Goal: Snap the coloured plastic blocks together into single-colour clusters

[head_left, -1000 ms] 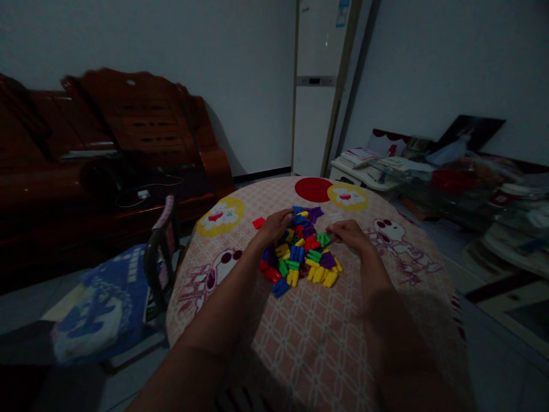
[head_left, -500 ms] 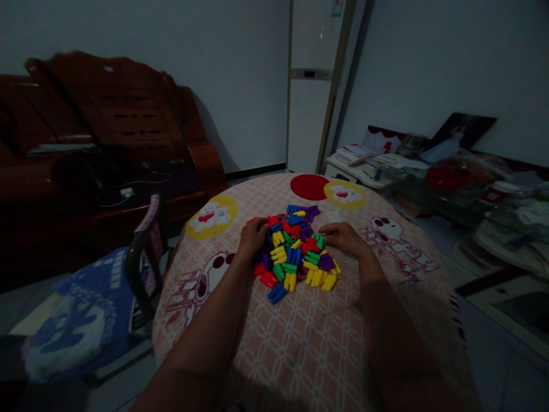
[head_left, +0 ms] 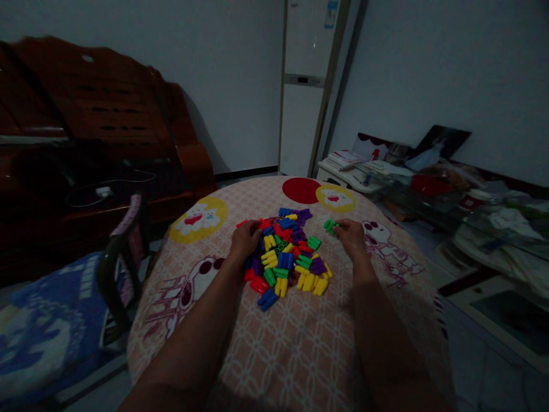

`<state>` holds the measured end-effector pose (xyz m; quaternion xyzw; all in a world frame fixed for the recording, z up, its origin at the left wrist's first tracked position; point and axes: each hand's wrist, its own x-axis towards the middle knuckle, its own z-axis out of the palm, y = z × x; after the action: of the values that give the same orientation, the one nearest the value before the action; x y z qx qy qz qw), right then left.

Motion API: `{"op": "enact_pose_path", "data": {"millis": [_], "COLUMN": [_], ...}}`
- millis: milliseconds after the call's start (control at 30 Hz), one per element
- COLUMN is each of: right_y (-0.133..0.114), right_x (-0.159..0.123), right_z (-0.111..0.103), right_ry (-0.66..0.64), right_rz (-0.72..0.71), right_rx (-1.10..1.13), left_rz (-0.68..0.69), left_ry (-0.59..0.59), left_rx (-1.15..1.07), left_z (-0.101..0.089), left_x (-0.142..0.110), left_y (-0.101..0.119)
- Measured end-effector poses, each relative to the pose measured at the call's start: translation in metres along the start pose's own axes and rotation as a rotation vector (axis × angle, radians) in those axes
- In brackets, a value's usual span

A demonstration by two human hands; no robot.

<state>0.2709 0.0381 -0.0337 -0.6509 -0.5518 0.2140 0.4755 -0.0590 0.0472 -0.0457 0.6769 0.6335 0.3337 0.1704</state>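
A pile of plastic building blocks (head_left: 285, 260) in red, blue, yellow, green and purple lies on the round table. On its right side, my right hand (head_left: 351, 236) pinches a green block (head_left: 330, 226) a little apart from the pile. A second green block (head_left: 314, 243) rests at the pile's edge, left of that hand. My left hand (head_left: 245, 239) is at the pile's left edge with its fingers curled down against the blocks. What those fingers hold, if anything, is hidden. Just beyond them lies a red block (head_left: 265, 223).
A patterned cloth (head_left: 278, 343) covers the table. A chair (head_left: 120, 269) with a blue cushion stands at the left, before a wooden bench (head_left: 120, 120). To the right, a cluttered glass-topped table (head_left: 398, 186) holds papers and bags. A tall white cabinet unit (head_left: 302, 126) stands behind.
My right hand has drawn a green block away from the pile's right edge. My left hand has moved from over the pile to its left edge. The view has turned slightly right.
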Motion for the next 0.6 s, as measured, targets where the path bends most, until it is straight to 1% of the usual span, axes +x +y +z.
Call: {"op": "enact_pose_path", "data": {"millis": [67, 133, 233, 367, 433, 533, 600], "right_y": [0.008, 0.013, 0.019, 0.023, 0.024, 0.020, 0.013], "right_x": [0.003, 0.004, 0.005, 0.007, 0.008, 0.007, 0.006], "right_z": [-0.004, -0.004, -0.001, 0.002, 0.002, -0.001, -0.003], "right_ry": [0.120, 0.170, 0.196, 0.206, 0.217, 0.246, 0.262], "right_rz": [-0.001, -0.013, -0.026, -0.057, -0.048, -0.022, -0.051], "right_rx": [-0.068, -0.122, -0.167, -0.166, -0.168, -0.177, -0.174], "left_rz": [-0.003, -0.011, -0.020, -0.016, -0.009, -0.003, -0.004], "left_ry": [0.005, 0.003, -0.004, 0.001, 0.002, -0.003, -0.004], "left_rx": [0.015, 0.025, 0.033, 0.037, 0.041, 0.043, 0.046], "left_z": [0.000, 0.000, 0.000, 0.000, 0.000, 0.000, 0.000], "left_x": [0.000, 0.000, 0.001, 0.001, 0.001, 0.001, 0.001], "left_y": [0.001, 0.001, 0.002, 0.002, 0.001, 0.001, 0.000]}}
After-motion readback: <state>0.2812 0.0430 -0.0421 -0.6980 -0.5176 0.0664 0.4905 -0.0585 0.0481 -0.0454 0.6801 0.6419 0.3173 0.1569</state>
